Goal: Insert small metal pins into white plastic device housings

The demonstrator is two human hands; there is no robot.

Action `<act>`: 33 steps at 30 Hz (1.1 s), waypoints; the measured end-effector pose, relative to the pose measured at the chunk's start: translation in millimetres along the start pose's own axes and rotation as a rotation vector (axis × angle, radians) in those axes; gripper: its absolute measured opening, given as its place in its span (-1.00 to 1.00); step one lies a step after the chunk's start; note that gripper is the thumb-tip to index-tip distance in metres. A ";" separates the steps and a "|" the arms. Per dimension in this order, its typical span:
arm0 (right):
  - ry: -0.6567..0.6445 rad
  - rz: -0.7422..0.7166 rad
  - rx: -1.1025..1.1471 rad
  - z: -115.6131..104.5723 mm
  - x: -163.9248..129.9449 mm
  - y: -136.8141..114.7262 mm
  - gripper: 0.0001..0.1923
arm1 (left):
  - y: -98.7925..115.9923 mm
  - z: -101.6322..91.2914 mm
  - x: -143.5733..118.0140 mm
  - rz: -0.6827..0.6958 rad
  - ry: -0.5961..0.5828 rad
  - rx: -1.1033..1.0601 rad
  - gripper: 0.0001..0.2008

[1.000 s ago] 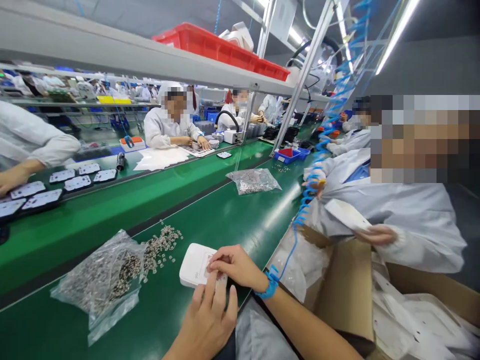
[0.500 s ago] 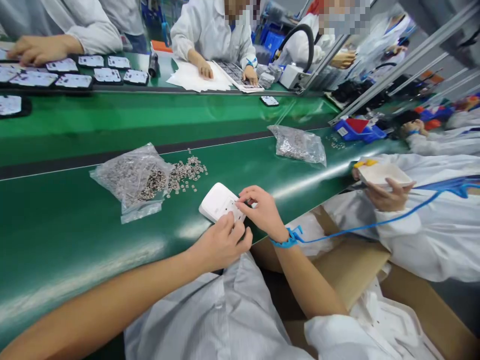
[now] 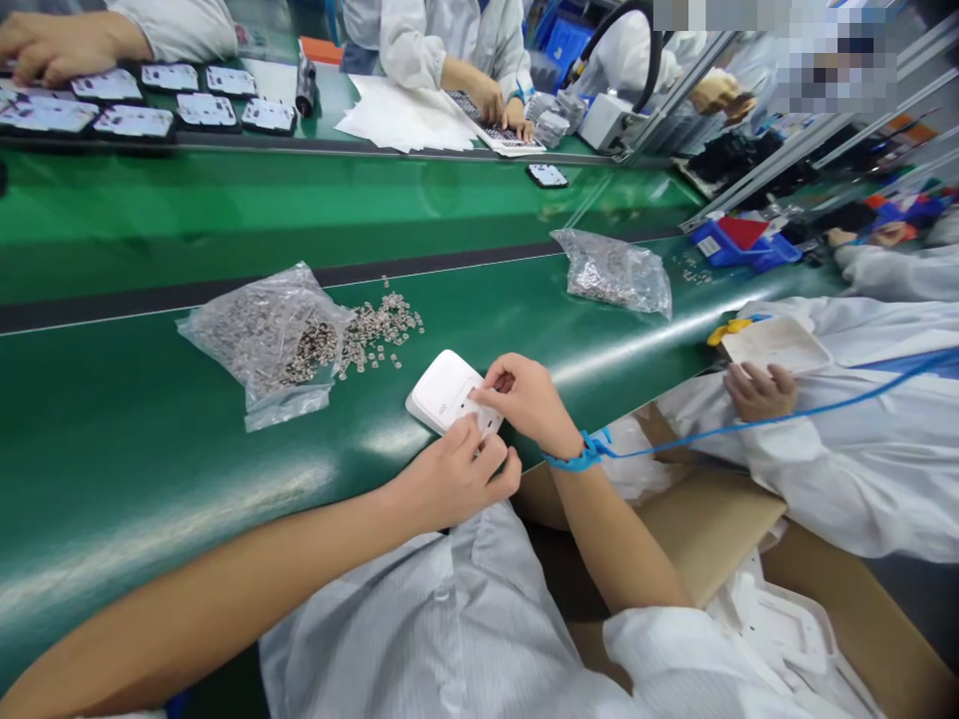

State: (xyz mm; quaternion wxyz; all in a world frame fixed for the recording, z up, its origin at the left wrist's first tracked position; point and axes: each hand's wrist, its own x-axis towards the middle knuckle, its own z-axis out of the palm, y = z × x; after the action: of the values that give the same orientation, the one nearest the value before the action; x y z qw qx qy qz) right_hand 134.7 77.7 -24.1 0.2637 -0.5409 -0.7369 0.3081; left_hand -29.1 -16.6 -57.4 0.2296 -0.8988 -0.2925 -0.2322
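Two bare hands were bent over close work at the near edge of the green counter (image 3: pixel 150 479). Nearest, the left hand (image 3: pixel 472 474) was half curled, its fingertips set against the near part of a white case (image 3: pixel 444 387); whether a firm grip was had on it could not be told. Just beyond, the right hand (image 3: pixel 528 399), with a blue strap (image 3: pixel 573 461) fastened round its wrist, was drawn almost closed, thumb and forefinger poised at the face of the case; anything pinched between them was too small to be made out. The case was placed on the counter, just under both sets of fingertips. For such fine work it was judged best that the case be braced by the left hand against sliding, that pressure be applied lightly and squarely, and that the small dark marks on its face be left uncovered. Farther off, small metal pieces (image 3: pixel 386 325) were scattered beside a clear bag (image 3: pixel 259 325). Beyond these, a second bag (image 3: pixel 618 275) was laid to the right, and at the far side dark-framed panels (image 3: pixel 206 110) were set out in rows.
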 end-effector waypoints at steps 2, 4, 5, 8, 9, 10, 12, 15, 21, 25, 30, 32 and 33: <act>-0.090 0.042 0.056 -6.5 3.2 2.5 -0.75 | 1.0 0.2 -0.1 -0.013 0.009 -0.016 -0.73; -0.145 0.038 0.107 -13.0 3.6 4.7 -0.74 | 2.2 0.3 -0.3 -0.032 -0.003 -0.027 -0.73; -0.156 0.019 0.119 -15.8 2.8 5.2 -0.76 | 2.8 0.4 -0.4 -0.039 -0.012 -0.030 -0.73; -0.148 -0.064 0.089 -21.3 -0.3 4.6 -0.87 | 3.8 0.6 -0.2 -0.045 -0.045 -0.040 -0.71; -0.132 -0.091 0.064 -22.0 -0.9 3.8 -0.90 | 3.8 0.7 -0.2 -0.043 -0.050 -0.042 -0.70; -0.116 -0.114 0.040 -22.3 -1.2 2.8 -0.92 | 3.6 0.7 -0.1 -0.040 -0.050 -0.040 -0.70; -0.100 -0.145 0.008 -21.7 -0.6 0.8 -0.94 | 3.0 0.5 0.1 -0.031 -0.049 -0.026 -0.69; -0.107 -0.206 -0.030 -20.0 0.6 -1.5 -0.93 | 2.1 -0.4 0.6 -0.025 -0.045 -0.004 -0.70; -0.064 -0.292 -0.121 -17.8 -3.4 -5.6 -0.87 | 2.4 -1.6 1.6 -0.025 -0.052 0.008 -0.71; -0.064 -0.291 -0.114 -18.5 -5.7 -7.5 -0.85 | 2.2 -2.2 2.1 -0.030 -0.035 -0.017 -0.71; -0.081 -0.282 -0.140 -21.9 -4.3 -7.9 -0.85 | 1.2 -4.6 2.7 -0.022 -0.054 -0.067 -0.70; -0.099 -0.292 -0.172 -23.0 -3.8 -8.2 -0.86 | 1.2 -5.3 3.2 -0.028 -0.058 -0.069 -0.70; -0.107 -0.298 -0.196 -23.1 -3.7 -8.6 -0.86 | 1.3 -5.5 3.6 -0.030 -0.059 -0.065 -0.70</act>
State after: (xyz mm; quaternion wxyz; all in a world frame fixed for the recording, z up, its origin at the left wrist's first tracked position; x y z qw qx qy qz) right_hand 146.9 76.1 -2.4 0.2132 -0.4315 -0.8483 0.2206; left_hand -27.3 -19.1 -51.5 0.1878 -0.9077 -0.3051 -0.2184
